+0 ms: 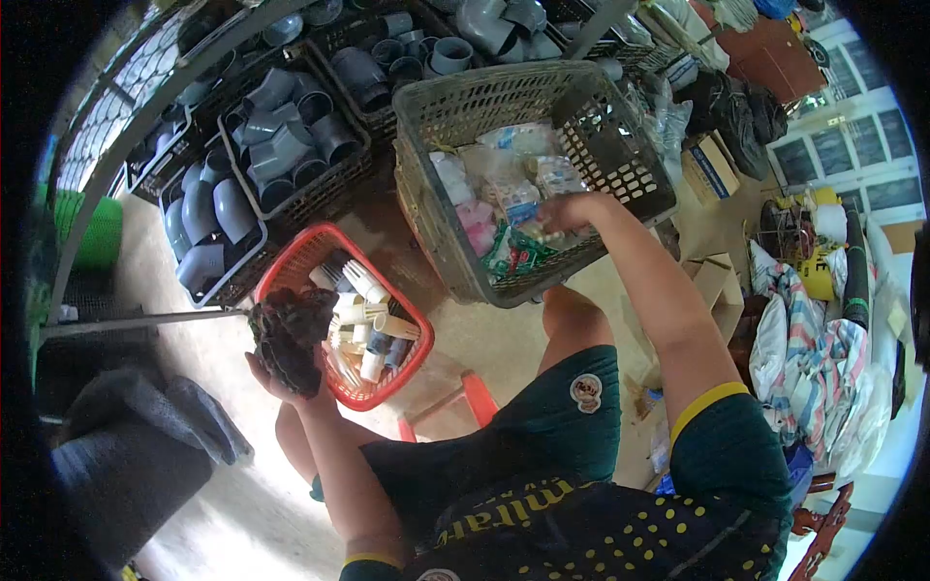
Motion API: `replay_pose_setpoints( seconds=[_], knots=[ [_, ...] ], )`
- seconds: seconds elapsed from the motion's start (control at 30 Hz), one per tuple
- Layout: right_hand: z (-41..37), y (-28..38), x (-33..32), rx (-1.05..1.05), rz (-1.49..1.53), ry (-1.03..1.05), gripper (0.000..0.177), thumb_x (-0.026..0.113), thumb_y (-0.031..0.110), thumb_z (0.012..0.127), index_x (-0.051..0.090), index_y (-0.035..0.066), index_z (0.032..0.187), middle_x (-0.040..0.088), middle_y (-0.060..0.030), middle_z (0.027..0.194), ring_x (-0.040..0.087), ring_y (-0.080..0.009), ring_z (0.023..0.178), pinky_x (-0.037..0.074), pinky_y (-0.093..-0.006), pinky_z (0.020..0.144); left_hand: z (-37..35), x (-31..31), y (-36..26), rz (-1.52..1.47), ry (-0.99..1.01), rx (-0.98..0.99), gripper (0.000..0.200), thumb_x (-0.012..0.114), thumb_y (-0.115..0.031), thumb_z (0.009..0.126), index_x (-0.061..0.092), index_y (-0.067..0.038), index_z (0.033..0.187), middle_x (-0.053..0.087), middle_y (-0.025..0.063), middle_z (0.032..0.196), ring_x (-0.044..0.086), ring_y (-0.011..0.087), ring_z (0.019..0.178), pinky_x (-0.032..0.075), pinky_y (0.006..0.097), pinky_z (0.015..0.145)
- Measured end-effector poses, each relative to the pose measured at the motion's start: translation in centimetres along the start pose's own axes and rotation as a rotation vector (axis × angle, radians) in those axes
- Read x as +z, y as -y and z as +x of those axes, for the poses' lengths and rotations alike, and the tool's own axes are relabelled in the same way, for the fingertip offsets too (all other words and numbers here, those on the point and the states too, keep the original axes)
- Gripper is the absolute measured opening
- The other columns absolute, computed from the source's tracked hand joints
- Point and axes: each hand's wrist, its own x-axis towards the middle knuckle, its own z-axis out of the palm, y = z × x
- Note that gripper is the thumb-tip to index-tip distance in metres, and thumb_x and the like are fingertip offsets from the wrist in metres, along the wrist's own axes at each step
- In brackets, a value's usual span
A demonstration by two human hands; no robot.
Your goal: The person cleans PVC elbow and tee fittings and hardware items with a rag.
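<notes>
In the head view, my left hand (274, 380) grips a dark, crumpled bundle (291, 334), possibly cloth or plastic, beside a red plastic basket (418, 363). Inside that basket lie several white and grey pipe fittings (366, 315). My right hand (572, 211) reaches down into a large, dirty dark-grey crate (455, 111). Plastic packets (513, 198) fill part of the crate, with a green packet (518, 252) near its front wall. The right fingers are among the packets and partly hidden, so whether they hold one cannot be made out.
Black crates (247, 208) with grey pipe elbows and tees (281, 126) stand at the back left. A red stool (475, 397) is between my legs. A cardboard box (712, 290) and striped sacks (814, 329) lie on the right, a dark grey cloth (145, 445) on the left.
</notes>
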Motion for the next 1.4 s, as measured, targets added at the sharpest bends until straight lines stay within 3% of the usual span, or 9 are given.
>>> replay_pose_setpoints(
  seconds=[0.17, 0.3, 0.4, 0.6, 0.73, 0.97, 1.13, 1.27, 1.4],
  knots=[
    [-2.6, -0.6, -1.3, -0.103, 0.435, -0.832, 0.028, 0.067, 0.019, 0.088, 0.065, 0.005, 0.113, 0.071, -0.0113, 0.107, 0.068, -0.0247, 0.097, 0.052, -0.0386, 0.082, 1.2, 0.0, 1.4, 0.167, -0.001, -0.094, 0.068, 0.036, -0.055, 0.098, 0.046, -0.004, 0.142, 0.055, 0.0190, 0.137, 0.055, 0.0347, 0.125, 0.044, 0.0499, 0.108],
    [-11.7, -3.5, -0.2, 0.250, 0.191, -1.421, 0.050, 0.078, 0.022, 0.079, 0.062, 0.012, 0.125, 0.065, -0.0165, 0.119, 0.062, -0.0337, 0.113, 0.050, -0.0425, 0.094, -1.2, 4.4, 3.5, 0.286, 0.044, -0.238, 0.058, 0.047, -0.047, 0.101, 0.044, -0.006, 0.141, 0.055, 0.0163, 0.134, 0.055, 0.0332, 0.122, 0.047, 0.0492, 0.103],
    [-9.8, -11.8, 6.4, 0.536, 0.724, -1.493, 0.069, 0.078, 0.013, 0.077, 0.049, 0.007, 0.139, 0.056, -0.0230, 0.130, 0.056, -0.0350, 0.121, 0.047, -0.0425, 0.100, -2.2, 5.9, 5.6, 0.501, 0.099, -0.243, 0.056, 0.057, -0.035, 0.099, 0.041, -0.005, 0.143, 0.056, 0.0146, 0.131, 0.056, 0.0295, 0.121, 0.048, 0.0448, 0.102],
    [-8.0, -9.4, 7.8, 0.210, 1.263, -1.605, 0.074, 0.066, -0.004, 0.077, 0.038, -0.004, 0.145, 0.052, -0.0226, 0.135, 0.051, -0.0320, 0.127, 0.039, -0.0403, 0.108, -3.2, 18.9, 14.5, 1.273, 0.163, -0.131, 0.048, 0.073, -0.024, 0.088, 0.056, 0.001, 0.125, 0.063, 0.0096, 0.116, 0.060, 0.0203, 0.105, 0.048, 0.0340, 0.090],
    [-6.0, -11.6, 8.5, 0.162, 1.269, -1.720, 0.073, 0.060, -0.009, 0.075, 0.038, -0.002, 0.145, 0.054, -0.0198, 0.133, 0.055, -0.0295, 0.123, 0.044, -0.0377, 0.104, -1.8, 18.3, 19.0, 1.263, 0.370, 0.139, 0.030, 0.070, -0.006, 0.079, 0.061, 0.002, 0.106, 0.067, 0.0078, 0.094, 0.062, 0.0185, 0.084, 0.049, 0.0339, 0.081],
    [-6.1, -16.0, 6.9, 0.178, 1.551, -1.551, 0.073, 0.056, -0.004, 0.078, 0.035, 0.002, 0.147, 0.053, -0.0202, 0.133, 0.054, -0.0284, 0.121, 0.042, -0.0371, 0.103, -7.1, 22.2, 19.9, 1.334, 0.414, 0.113, 0.037, 0.063, 0.002, 0.079, 0.057, 0.002, 0.116, 0.065, 0.0070, 0.107, 0.062, 0.0174, 0.095, 0.049, 0.0320, 0.087],
    [-11.0, -6.4, 5.3, 0.964, 0.183, -1.594, 0.066, 0.066, 0.009, 0.082, 0.048, 0.022, 0.143, 0.052, -0.0251, 0.134, 0.048, -0.0393, 0.127, 0.031, -0.0586, 0.109, -5.9, 16.9, 20.0, 1.060, 0.384, 0.135, 0.026, 0.061, 0.003, 0.079, 0.057, -0.001, 0.105, 0.061, 0.0029, 0.094, 0.059, 0.0137, 0.088, 0.048, 0.0289, 0.079],
    [-11.2, -3.3, 2.9, 0.004, 0.587, -1.035, 0.046, 0.069, 0.012, 0.081, 0.059, 0.014, 0.125, 0.064, -0.0145, 0.120, 0.059, -0.0352, 0.115, 0.045, -0.0462, 0.098, -5.5, 17.0, 19.7, 1.156, 0.308, 0.122, 0.025, 0.061, 0.002, 0.078, 0.056, -0.002, 0.102, 0.059, 0.0016, 0.091, 0.057, 0.0143, 0.084, 0.047, 0.0298, 0.077],
    [-2.9, 1.8, 1.2, -0.375, 0.128, -0.393, 0.058, 0.077, 0.025, 0.075, 0.059, 0.014, 0.129, 0.065, -0.0146, 0.121, 0.064, -0.0337, 0.108, 0.050, -0.0426, 0.092, -6.0, 17.3, 19.3, 1.064, 0.302, 0.043, 0.022, 0.064, -0.001, 0.078, 0.057, -0.003, 0.099, 0.059, 0.0002, 0.087, 0.057, 0.0123, 0.079, 0.047, 0.0287, 0.071]
  ],
)
